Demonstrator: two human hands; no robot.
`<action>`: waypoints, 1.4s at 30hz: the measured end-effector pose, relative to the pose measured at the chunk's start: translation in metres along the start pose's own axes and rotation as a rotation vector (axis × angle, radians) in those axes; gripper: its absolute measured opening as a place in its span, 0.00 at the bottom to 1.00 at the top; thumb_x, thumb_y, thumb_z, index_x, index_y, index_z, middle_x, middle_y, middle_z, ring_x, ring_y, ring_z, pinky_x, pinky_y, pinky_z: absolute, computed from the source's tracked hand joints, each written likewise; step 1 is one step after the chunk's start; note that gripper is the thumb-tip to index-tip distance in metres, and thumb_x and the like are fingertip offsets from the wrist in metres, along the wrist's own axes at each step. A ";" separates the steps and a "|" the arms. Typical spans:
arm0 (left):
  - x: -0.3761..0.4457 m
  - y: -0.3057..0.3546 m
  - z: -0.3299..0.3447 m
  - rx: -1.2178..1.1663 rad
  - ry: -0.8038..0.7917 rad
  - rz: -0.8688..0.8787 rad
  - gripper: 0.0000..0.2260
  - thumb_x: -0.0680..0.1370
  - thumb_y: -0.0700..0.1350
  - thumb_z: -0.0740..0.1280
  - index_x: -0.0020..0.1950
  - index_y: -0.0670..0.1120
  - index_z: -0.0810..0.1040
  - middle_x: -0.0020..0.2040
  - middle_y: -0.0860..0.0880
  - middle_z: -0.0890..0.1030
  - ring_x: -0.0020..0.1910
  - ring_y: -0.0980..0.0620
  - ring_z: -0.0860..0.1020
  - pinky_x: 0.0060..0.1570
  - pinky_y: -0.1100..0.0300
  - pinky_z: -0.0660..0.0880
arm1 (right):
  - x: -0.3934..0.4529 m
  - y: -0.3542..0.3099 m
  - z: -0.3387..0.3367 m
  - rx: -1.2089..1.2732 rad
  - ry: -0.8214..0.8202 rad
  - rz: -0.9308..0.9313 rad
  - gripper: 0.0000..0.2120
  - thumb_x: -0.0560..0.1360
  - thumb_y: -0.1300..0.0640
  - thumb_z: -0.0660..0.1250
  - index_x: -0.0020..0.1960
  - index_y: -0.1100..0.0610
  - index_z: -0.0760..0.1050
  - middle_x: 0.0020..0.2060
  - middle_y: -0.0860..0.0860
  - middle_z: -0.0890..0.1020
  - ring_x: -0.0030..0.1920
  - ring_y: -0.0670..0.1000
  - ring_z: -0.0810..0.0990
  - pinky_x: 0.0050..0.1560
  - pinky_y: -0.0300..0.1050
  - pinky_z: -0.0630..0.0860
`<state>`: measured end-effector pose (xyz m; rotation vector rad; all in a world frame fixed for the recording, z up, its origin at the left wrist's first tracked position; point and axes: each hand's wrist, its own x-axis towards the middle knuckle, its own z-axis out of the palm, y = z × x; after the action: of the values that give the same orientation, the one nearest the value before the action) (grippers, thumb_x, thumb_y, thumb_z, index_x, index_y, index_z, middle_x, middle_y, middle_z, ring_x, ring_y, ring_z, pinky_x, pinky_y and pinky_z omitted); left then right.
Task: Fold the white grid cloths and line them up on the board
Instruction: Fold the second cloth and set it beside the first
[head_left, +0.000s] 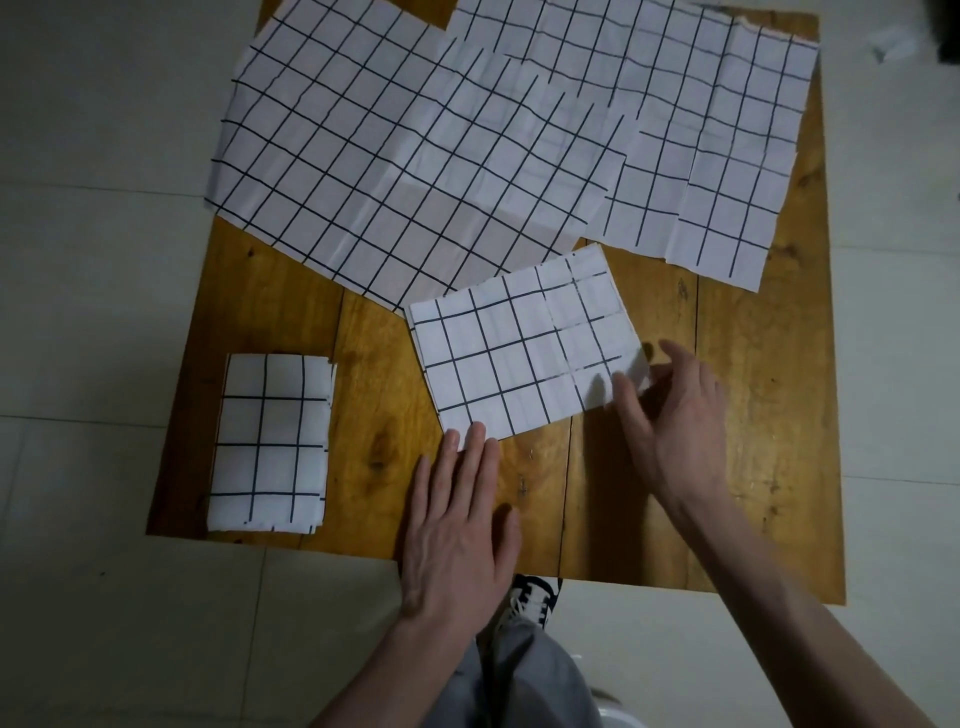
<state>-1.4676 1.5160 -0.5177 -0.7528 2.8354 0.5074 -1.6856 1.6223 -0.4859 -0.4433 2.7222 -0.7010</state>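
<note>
Head camera looks steeply down, close over the wooden board (753, 441).

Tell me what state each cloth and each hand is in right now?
Small cloth: fully folded, lying near the board's left edge.
Middle cloth: partly folded, tilted.
Big cloths: unfolded, overlapping.
Left hand: flat, fingertips on middle cloth's near edge.
Right hand: open, at that cloth's right corner.
</note>
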 end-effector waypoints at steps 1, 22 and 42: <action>0.000 0.000 0.000 -0.001 0.003 -0.001 0.30 0.87 0.58 0.46 0.86 0.46 0.52 0.87 0.48 0.50 0.86 0.46 0.48 0.80 0.40 0.55 | 0.004 -0.001 0.001 0.021 -0.014 0.037 0.30 0.80 0.40 0.66 0.75 0.57 0.68 0.65 0.57 0.77 0.66 0.56 0.71 0.64 0.48 0.68; -0.004 -0.004 0.002 -0.033 0.033 0.046 0.28 0.87 0.56 0.50 0.86 0.45 0.55 0.86 0.48 0.53 0.85 0.47 0.50 0.80 0.42 0.56 | -0.008 -0.020 -0.009 0.755 -0.027 0.384 0.03 0.78 0.57 0.73 0.51 0.55 0.82 0.43 0.56 0.83 0.44 0.55 0.81 0.44 0.52 0.78; -0.012 -0.010 -0.006 -0.162 0.138 0.069 0.26 0.84 0.52 0.59 0.81 0.45 0.67 0.84 0.49 0.62 0.84 0.51 0.58 0.79 0.49 0.60 | -0.090 -0.038 0.028 0.312 0.108 -0.364 0.18 0.82 0.58 0.64 0.71 0.54 0.79 0.67 0.49 0.79 0.68 0.49 0.76 0.64 0.53 0.75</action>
<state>-1.4524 1.5110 -0.5124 -0.7457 2.9839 0.7298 -1.5852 1.6117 -0.4716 -0.8533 2.5851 -1.2535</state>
